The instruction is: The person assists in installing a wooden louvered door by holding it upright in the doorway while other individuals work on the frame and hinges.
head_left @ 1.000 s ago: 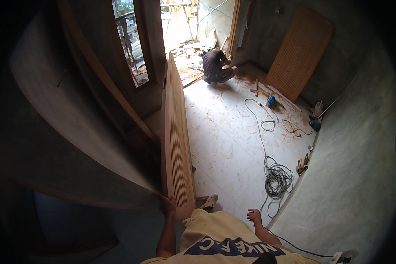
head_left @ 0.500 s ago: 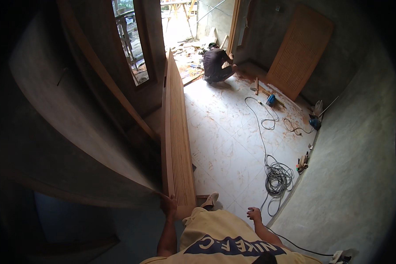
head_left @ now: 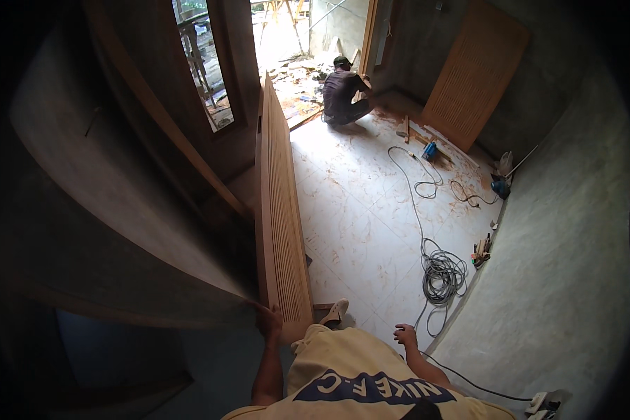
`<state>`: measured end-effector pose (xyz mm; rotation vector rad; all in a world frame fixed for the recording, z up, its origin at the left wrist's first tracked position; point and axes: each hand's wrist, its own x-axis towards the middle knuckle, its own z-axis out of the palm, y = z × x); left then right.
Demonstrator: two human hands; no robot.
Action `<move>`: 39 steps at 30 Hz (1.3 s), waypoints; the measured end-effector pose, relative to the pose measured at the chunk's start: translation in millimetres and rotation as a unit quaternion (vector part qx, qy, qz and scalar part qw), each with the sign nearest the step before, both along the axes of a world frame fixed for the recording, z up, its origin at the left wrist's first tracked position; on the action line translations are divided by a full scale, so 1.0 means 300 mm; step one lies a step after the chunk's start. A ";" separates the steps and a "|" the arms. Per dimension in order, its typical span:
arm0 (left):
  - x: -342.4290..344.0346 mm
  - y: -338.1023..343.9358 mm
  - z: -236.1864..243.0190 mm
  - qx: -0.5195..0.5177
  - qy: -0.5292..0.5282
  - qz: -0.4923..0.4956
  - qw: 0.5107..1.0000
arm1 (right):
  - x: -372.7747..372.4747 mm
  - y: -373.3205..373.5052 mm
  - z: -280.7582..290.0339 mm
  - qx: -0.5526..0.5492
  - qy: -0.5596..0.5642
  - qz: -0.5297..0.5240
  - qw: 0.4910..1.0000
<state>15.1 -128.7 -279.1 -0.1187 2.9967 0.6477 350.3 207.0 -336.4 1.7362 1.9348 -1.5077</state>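
Note:
A tall wooden door (head_left: 287, 231) with a grooved face stands on its long edge at my left, its length running away toward the doorway. At its near end my left hand (head_left: 269, 322) is closed on the door's edge; some fingers are in shadow. My right hand (head_left: 404, 334) hangs beside my body above the tiles, fingers loosely bent and apart, with nothing in it. My shoe (head_left: 337, 311) shows next to the door's near end, close to a small strip of wood (head_left: 323, 306) on the floor.
A coiled grey cable (head_left: 443, 278) lies on the white tiled floor (head_left: 357, 231) at right. Beyond it are a blue power tool (head_left: 429, 151), another tool (head_left: 500, 186) and wood shavings. A co-worker (head_left: 343, 94) squats by the doorway. Another grooved door (head_left: 476, 70) leans on the far wall.
The co-worker's head has come up a little. My view has shifted slightly; my left hand stays on the door and my right hand remains beside me.

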 end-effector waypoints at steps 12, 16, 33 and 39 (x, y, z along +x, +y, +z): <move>-0.003 0.005 -0.004 0.028 -0.040 0.004 0.999 | 0.009 0.010 -0.028 -0.001 0.015 0.001 1.000; -0.005 -0.001 -0.027 0.011 -0.021 0.004 1.000 | 0.002 0.002 -0.012 -0.001 0.016 0.004 1.000; -0.002 0.022 0.068 0.011 -0.059 0.007 0.998 | 0.006 0.014 -0.028 0.005 0.015 0.012 1.000; -0.007 0.012 0.031 0.010 -0.068 0.001 0.998 | 0.014 0.013 -0.019 0.005 0.009 0.005 1.000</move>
